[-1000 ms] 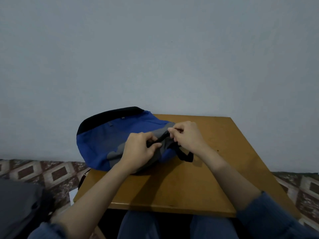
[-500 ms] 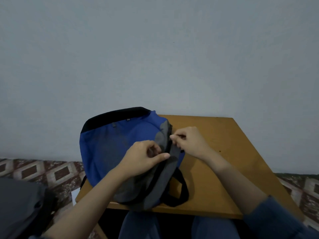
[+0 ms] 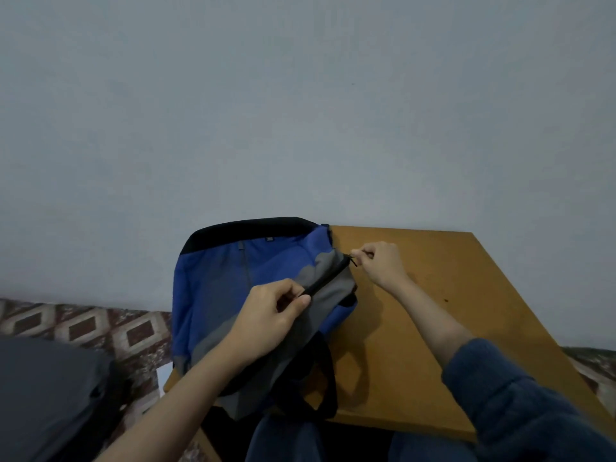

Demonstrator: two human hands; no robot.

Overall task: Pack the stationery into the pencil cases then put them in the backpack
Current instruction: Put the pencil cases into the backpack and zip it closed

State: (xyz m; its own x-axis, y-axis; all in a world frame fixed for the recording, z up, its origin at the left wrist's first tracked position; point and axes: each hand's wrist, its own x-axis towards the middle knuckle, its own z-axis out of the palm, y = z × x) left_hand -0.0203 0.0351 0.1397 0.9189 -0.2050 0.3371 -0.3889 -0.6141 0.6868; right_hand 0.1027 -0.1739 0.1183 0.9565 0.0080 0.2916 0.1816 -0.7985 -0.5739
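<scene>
A blue and grey backpack (image 3: 226, 295) with a black top edge lies on the left part of the wooden table (image 3: 433, 328), its near end hanging over the table's front edge. My left hand (image 3: 270, 315) pinches the grey fabric at the near end of a black zipper line (image 3: 328, 276). My right hand (image 3: 380, 263) pinches the zipper pull (image 3: 352, 260) at the far end of that line, by the backpack's right side. A black carry strap (image 3: 320, 378) loops down at the front. No pencil cases or stationery are visible.
A plain grey wall stands right behind the table. Patterned floor tiles (image 3: 83, 328) show at the left, with a dark grey object (image 3: 46, 395) at the lower left. My knees in blue trousers (image 3: 300, 438) sit under the table's front edge.
The backpack has been spread out and pulled toward me. My right hand has drawn the zipper pull away to the right and farther back, while my left hand holds the fabric near the zipper's other end.
</scene>
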